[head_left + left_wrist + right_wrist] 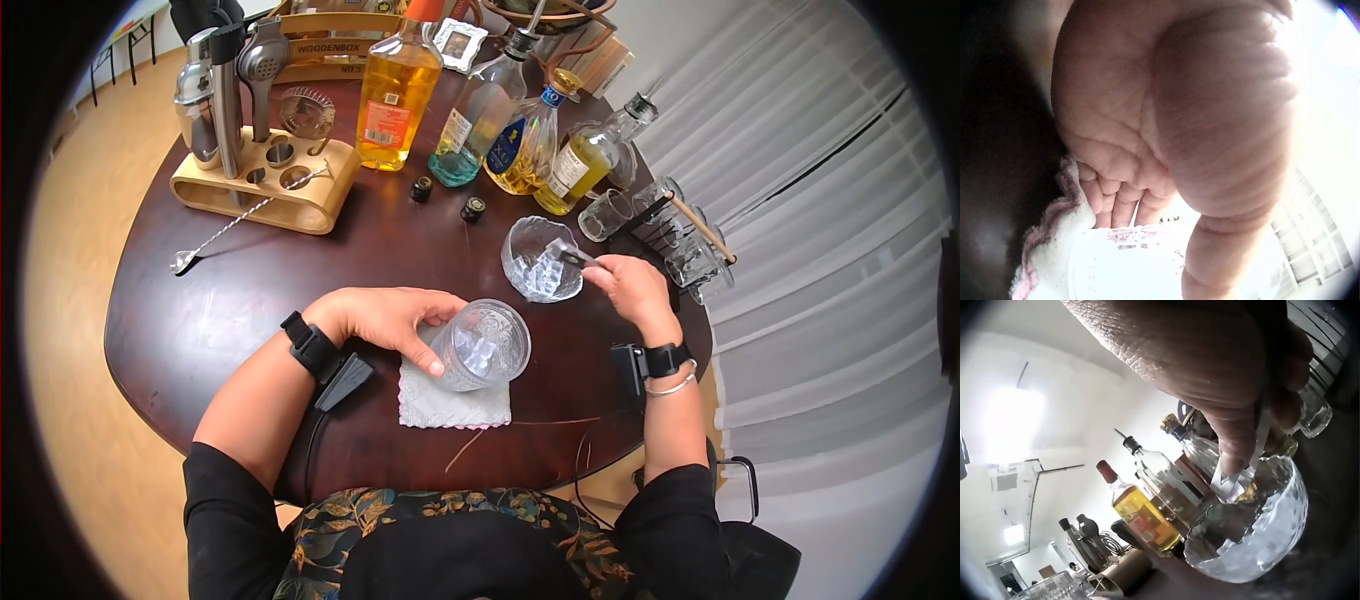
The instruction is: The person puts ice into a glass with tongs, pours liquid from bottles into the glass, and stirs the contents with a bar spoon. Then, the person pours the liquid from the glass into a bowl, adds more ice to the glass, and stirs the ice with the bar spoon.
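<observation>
My left hand (385, 318) holds a clear patterned glass (508, 362) from its left side, thumb on the near side and fingers round the far side. Pieces of ice show inside the glass, which overlaps a white cloth (450, 408) with a pink edge. In the left wrist view the palm (1110, 94) faces the glass. Metal tongs (570, 256) are pinched in my right hand (637, 292), their tips over a clear glass bowl (513, 262) of ice. The right wrist view shows the tongs (1225, 485) at the bowl's rim, gripping a clear piece of ice.
Behind the bowl stand several bottles, among them an orange-labelled one (385, 125). Two dark caps (473, 209) lie before them. A wooden bar-tool stand (325, 205) is at back left, with a twisted bar spoon (225, 232) leaning on it. Glasses hang on a rack (700, 228) at right.
</observation>
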